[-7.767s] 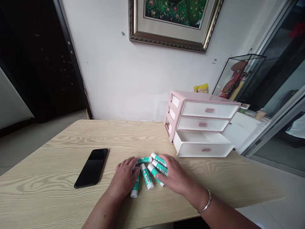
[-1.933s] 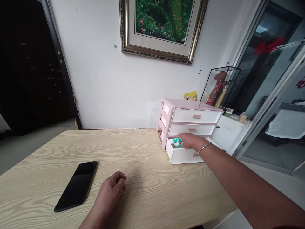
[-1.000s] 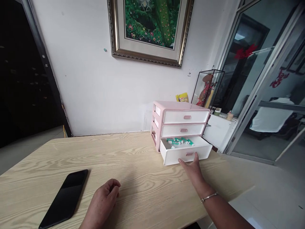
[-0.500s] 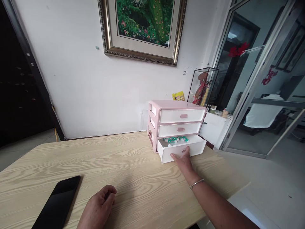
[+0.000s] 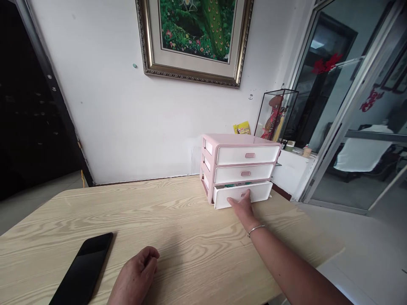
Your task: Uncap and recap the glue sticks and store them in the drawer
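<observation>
On the table stands a pink drawer cabinet (image 5: 208,186) with three white drawers. Its bottom drawer (image 5: 259,193) is pulled out a little, and a bit of green and white small items (image 5: 229,185) shows over the front edge; most of the contents are hidden. My right hand (image 5: 243,209) presses on that drawer's front near the pink handle, thumb and fingers spread, gripping nothing. Resting on the wood in the foreground, my left hand (image 5: 135,275) is loosely curled, with no object showing in it. A black phone (image 5: 82,269) lies to its left.
The light wooden table (image 5: 178,228) meets the white wall behind. A yellow packet (image 5: 243,128) and a glass case with a figure (image 5: 276,114) stand behind the cabinet. Small cups (image 5: 290,145) sit on a ledge beside a glass door (image 5: 330,106). A framed picture (image 5: 193,70) hangs above.
The bottom drawer has slid inward with my right hand against it, so the green and white tubes inside are now mostly covered. My left hand stays curled on the table. The view shifted slightly.
</observation>
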{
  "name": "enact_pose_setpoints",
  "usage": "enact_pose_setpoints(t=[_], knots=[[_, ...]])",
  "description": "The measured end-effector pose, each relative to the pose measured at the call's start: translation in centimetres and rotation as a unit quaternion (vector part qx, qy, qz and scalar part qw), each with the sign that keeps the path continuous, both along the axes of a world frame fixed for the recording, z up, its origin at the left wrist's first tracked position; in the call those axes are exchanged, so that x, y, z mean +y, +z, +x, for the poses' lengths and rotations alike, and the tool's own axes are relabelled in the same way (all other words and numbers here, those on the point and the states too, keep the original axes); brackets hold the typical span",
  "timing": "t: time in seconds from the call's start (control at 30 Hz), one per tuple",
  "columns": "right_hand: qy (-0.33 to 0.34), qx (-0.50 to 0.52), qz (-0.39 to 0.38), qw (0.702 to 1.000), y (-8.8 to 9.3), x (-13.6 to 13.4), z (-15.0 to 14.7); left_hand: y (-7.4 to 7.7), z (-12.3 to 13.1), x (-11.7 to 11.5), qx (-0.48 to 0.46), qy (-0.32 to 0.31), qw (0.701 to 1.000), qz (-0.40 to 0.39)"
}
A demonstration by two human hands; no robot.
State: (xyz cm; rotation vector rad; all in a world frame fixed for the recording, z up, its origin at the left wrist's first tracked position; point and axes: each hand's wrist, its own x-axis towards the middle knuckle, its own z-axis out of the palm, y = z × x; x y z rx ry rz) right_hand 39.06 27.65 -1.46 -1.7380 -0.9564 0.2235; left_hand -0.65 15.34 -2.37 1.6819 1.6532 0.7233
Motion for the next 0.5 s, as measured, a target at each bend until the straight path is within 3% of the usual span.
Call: enact_pose_setpoints(t=[0.5], knots=[[0.014, -0.024, -0.003, 1.0, 0.0, 2.0, -0.6, 0.2, 0.1, -0.1, 0.0, 0.005, 1.0, 0.015]])
